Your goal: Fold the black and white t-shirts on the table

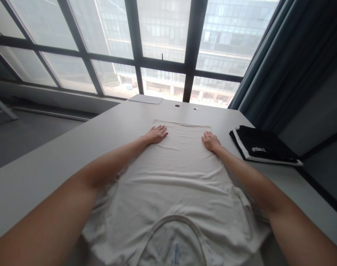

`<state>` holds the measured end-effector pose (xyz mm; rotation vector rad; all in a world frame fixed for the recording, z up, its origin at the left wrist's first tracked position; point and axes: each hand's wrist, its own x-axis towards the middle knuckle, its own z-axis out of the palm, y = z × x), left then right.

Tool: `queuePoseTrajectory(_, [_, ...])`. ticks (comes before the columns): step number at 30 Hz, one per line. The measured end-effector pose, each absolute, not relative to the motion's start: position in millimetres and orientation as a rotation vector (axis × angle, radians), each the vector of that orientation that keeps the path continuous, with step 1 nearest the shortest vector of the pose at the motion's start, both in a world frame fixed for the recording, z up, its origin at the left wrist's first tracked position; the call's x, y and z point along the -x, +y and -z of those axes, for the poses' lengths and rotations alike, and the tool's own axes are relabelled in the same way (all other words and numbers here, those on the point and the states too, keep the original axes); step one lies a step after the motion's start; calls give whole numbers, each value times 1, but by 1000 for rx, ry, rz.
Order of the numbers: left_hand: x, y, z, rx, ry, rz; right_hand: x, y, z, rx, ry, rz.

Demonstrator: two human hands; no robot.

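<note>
White cloth, a shirt (pixel 174 188), lies spread over the counter (pixel 74 147), its hem toward the window (pixel 162 33) and its collar (pixel 182 218) nearest the viewer, where the bottom edge of the view cuts it off. A bluish mark inside the neck is too blurred to make out. The left hand (pixel 157 134) rests palm down on the shirt's side near the hem, its grip loose and flat with fingers extended. The right hand (pixel 211 141) touches the opposite side, fingers partly bent; whether its grip pinches any fabric I cannot tell. The forearms hide parts of the shirt's sides, and the sleeves are bunched and hard to trace. To the right sits a folded stack of black and white cloth (pixel 270 142), its pale lettering difficult to read. At the far edge lies a pale flat sheet (pixel 146 99); a dark curtain (pixel 268 62) runs out of view.
</note>
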<state>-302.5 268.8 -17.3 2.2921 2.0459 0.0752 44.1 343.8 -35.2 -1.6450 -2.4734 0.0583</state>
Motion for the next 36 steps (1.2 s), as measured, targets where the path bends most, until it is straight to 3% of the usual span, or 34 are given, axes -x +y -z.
queuePoseTrajectory(5, [306, 248, 0, -2293, 2098, -56, -44, 308, 21, 1625, -2376, 65])
queuePoseTrajectory(13, [188, 146, 34, -2664, 1469, -208, 6, 174, 38, 1129, -2659, -199])
queuePoseTrajectory(21, [281, 120, 26, -2392, 1963, -34, -95, 189, 42, 1487, -2586, -69])
queuePoseTrajectory(25, [290, 111, 17, -2367, 2063, -12, -96, 180, 31, 1559, -2507, 66])
queuePoseTrajectory(31, [212, 86, 22, -2605, 1653, -116, -16, 120, 29, 1207, -2605, -169])
queuePoseTrajectory(36, [203, 74, 28, -2613, 1536, -118, -16, 102, 38, 1207, -2653, -297])
